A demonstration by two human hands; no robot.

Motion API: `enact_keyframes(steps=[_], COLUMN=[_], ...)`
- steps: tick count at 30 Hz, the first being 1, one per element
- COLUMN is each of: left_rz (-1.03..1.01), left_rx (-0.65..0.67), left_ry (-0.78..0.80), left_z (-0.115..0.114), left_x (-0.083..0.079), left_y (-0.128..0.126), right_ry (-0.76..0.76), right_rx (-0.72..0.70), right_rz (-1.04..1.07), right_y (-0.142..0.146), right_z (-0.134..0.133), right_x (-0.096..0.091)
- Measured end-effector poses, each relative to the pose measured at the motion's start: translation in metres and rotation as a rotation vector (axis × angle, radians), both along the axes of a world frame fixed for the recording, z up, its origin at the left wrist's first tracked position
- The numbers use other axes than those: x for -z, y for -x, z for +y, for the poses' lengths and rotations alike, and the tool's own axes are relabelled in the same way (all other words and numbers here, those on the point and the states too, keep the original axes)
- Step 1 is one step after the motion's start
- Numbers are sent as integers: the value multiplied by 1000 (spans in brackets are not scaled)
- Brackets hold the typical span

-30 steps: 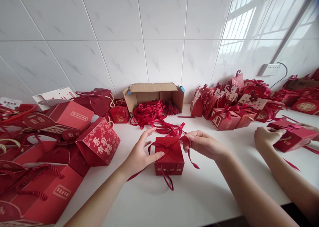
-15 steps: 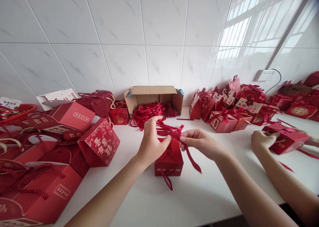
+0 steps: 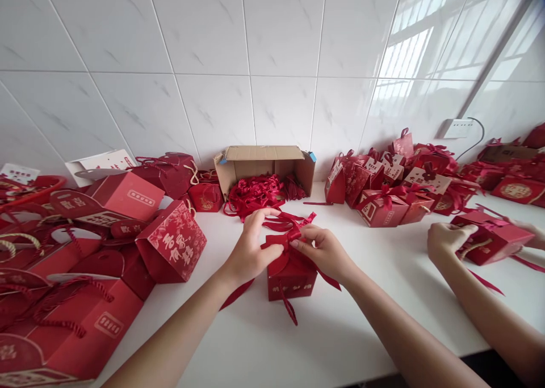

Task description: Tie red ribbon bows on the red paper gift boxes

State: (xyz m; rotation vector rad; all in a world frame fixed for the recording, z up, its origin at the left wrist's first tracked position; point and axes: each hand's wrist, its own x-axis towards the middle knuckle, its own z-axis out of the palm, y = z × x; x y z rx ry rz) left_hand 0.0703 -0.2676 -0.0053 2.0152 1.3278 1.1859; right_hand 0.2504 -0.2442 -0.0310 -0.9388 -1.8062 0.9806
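A small red gift box [image 3: 292, 286] with gold characters stands on the white table in front of me. Across its top lies a red satin ribbon [image 3: 293, 236], knotted, with loops behind and tails hanging down both sides. My right hand [image 3: 321, 252] pinches the ribbon near the knot between thumb and forefinger. On the box's left side is my left hand [image 3: 254, 246], its thumb and forefinger spread apart around the ribbon; its other fingers are hidden. From the box's front hangs a twisted red cord handle [image 3: 289, 310].
A cardboard box [image 3: 264, 154] of red ribbons stands against the tiled wall. Large red gift boxes [image 3: 114, 320] crowd the left; ribboned boxes [image 3: 385, 209] stand at back right. At far right, another person's hands [image 3: 447, 243] hold a red box [image 3: 489, 243].
My right hand has moved left and closer over the knot. My left thumb has drawn back from the ribbon, and a tail now hangs at the box's left.
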Motion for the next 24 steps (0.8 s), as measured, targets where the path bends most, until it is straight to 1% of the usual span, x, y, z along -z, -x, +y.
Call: enact_keyframes(steps=[2, 4, 5, 6, 8, 10, 11, 13, 15, 17, 19, 21, 24], left_rz=[-27, -45, -67, -103, -198, -297, -347, -443, -492, -446, -339, -252, -257], left_rx=[-33, -106, -121, -108, -20, 82, 112, 137, 133, 117, 101, 112, 160], left_ry=[118, 228, 297, 381, 569, 704, 734, 752, 747, 718, 682, 661, 632], left_z=[0, 1, 1, 2, 2, 2, 2, 2, 1, -1, -5, -10, -14], left_x=[5, 12, 16, 19, 23, 23, 22, 18, 13, 5, -5, -16, -31], left_y=[11, 20, 23, 25, 27, 28, 28, 30, 32, 33, 32, 29, 20], right_ry=[-9, 21, 40, 57, 87, 91, 84, 65, 55, 62, 78, 83, 74], right_rx=[-21, -98, -138, -171, -208, -189, -168, -117, -61, 3, 71, 145, 222], right_rz=[17, 41, 57, 72, 90, 66, 46, 8, -13, -20, -30, -47, -53], right_y=[0, 0, 0, 0, 2, 3, 4, 7, 10, 14, 18, 22, 27], right_z=[0, 1, 1, 1, 0, -2, -3, -5, -8, -11, -13, -14, -14], right_x=[3, 6, 7, 7, 7, 5, 4, 1, -1, -3, -2, -1, 2])
